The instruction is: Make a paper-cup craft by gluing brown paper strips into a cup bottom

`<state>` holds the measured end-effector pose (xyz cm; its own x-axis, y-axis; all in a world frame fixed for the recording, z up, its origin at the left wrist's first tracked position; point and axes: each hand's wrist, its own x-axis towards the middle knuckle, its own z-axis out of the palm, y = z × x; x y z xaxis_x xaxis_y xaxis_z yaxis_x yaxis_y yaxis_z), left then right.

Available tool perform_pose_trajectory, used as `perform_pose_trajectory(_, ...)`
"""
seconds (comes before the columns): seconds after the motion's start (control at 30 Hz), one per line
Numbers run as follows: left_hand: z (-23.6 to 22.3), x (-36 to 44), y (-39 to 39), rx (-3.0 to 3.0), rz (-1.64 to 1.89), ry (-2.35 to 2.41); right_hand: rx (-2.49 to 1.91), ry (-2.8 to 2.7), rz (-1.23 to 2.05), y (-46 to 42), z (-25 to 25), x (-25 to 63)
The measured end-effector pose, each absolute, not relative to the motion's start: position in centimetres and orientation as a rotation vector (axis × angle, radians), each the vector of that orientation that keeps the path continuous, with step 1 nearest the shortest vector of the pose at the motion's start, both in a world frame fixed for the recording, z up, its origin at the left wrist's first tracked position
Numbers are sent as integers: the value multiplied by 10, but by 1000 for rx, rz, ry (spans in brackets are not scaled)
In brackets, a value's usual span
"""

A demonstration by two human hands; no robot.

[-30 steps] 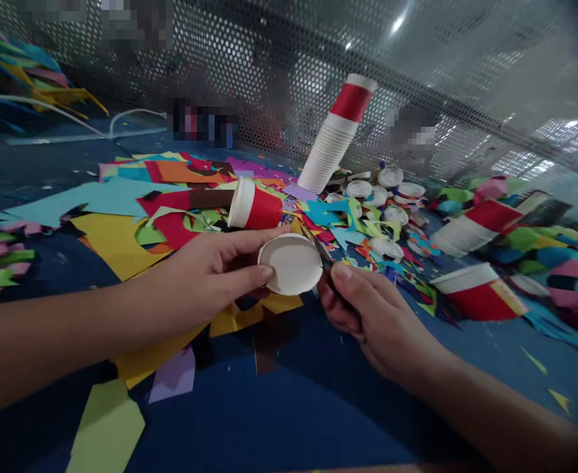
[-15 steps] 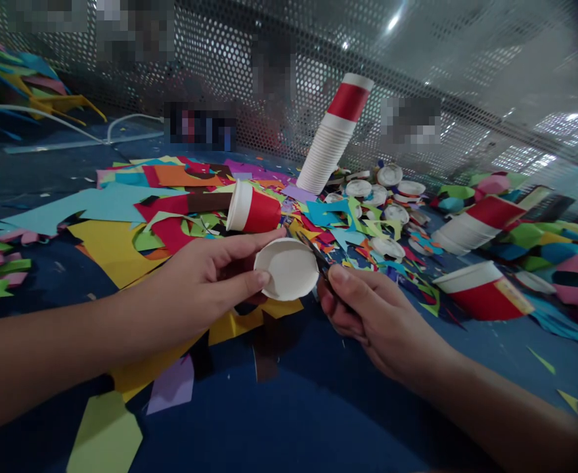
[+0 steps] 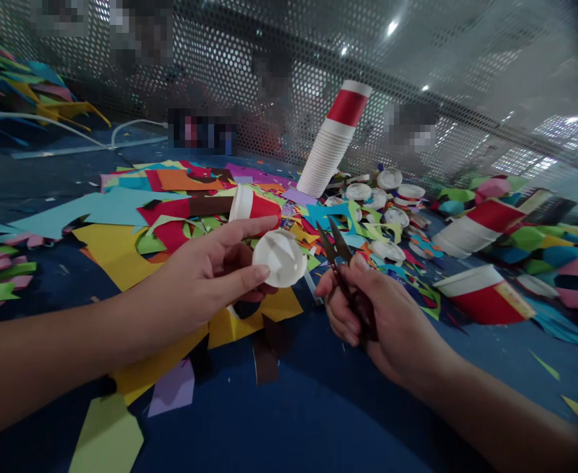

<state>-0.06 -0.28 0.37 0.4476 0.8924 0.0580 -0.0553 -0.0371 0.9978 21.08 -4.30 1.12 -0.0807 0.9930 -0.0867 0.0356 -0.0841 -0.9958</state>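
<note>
The left hand (image 3: 215, 269) pinches a white paper-cup base (image 3: 282, 259) between thumb and fingers above the bench (image 3: 318, 414) — just right, the right hand (image 3: 392, 315) grips scissors (image 3: 362, 309), blades parted. A red-and-white cup (image 3: 263, 206) lies beyond.

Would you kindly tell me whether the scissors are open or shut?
Open: the right hand holds the scissors with blades spread apart.

The small paper dish (image 3: 280, 259) is white, the scissors (image 3: 362, 309) to its right dark; the far cup stack (image 3: 326, 154) is white with one red band (fine stripes below it), the tabletop (image 3: 318, 420) deep blue.
</note>
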Motion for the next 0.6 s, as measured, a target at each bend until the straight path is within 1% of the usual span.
perform_pose_trajectory(0.1, 1, -2, -2, 1430, 908, 760, -1338, -1396, 1135, -46, 13, 215)
perform_pose_trajectory(0.27, -1, -3, -2, 1561, 916, 827, -1532, -1748, 458, -48, 19, 231)
perform_pose_trajectory(0.37, 2, -4, -2, 1670, 959, 892, -1598, -1857, 127, -41, 19, 243)
perform_pose_trajectory(0.47, 7, -6, -3, 1759, 1024, 946, -1695, -2001, -117, -28, 16, 256)
perform_pose_trajectory(0.6, 16, -13, -5, 1814, 1141, 980, -1827, -2214, -354, -17, 10, 270)
